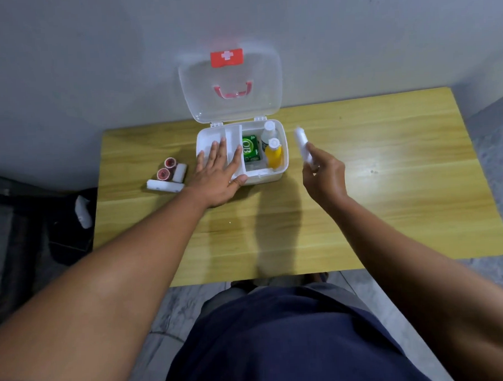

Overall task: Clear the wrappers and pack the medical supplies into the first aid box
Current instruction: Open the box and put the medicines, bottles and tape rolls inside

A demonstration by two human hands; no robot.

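The white first aid box (268, 175) stands open on the wooden table (360, 200), its clear lid (230, 84) leaning back against the wall. Inside sit a green packet (250, 150), a clear bottle (268, 132) and a yellow bottle (274, 156). My left hand (219, 174) lies flat with fingers spread over the box's left tray. My right hand (324, 172) hovers right of the box, holding a white bandage roll (302, 143) upright. Left of the box lie two red-cored tape rolls (167, 168) and two white bandage rolls (165, 186).
A white crumpled wrapper (82, 212) lies on the dark floor left of the table. The wall stands directly behind the box. The table's near edge is at my lap.
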